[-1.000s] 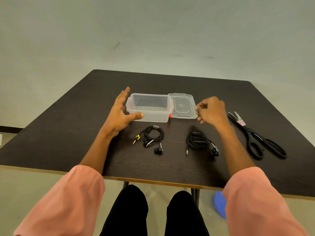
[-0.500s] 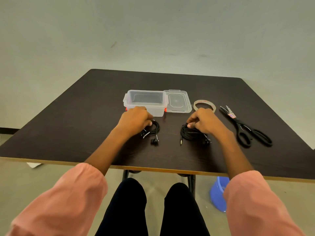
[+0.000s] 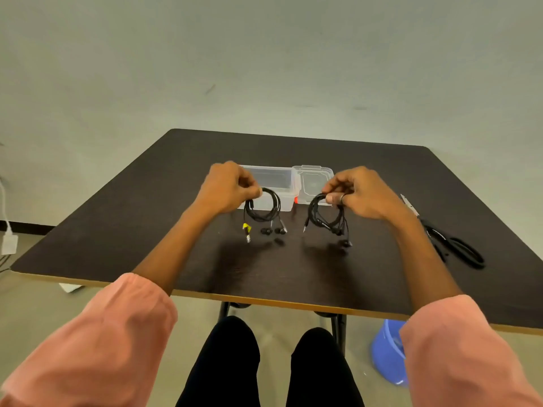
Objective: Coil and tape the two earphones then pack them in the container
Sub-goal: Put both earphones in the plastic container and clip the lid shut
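Fingers [image 3: 253,191] of both hands pinch the tops of two limp, light black earphone coils [image 3: 262,208], dangling just before the clear plastic container [image 3: 269,179], best held where loops bunch so they don't unravel.

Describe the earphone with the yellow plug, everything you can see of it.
The yellow-plug earphone is a thin black cable wound in a loose round coil, hanging in front of the clear container. The left hand pinches the top of the coil, holding it above the table. The yellow-collared plug dangles at its left, and two black earbuds hang below. No tape shows on it.
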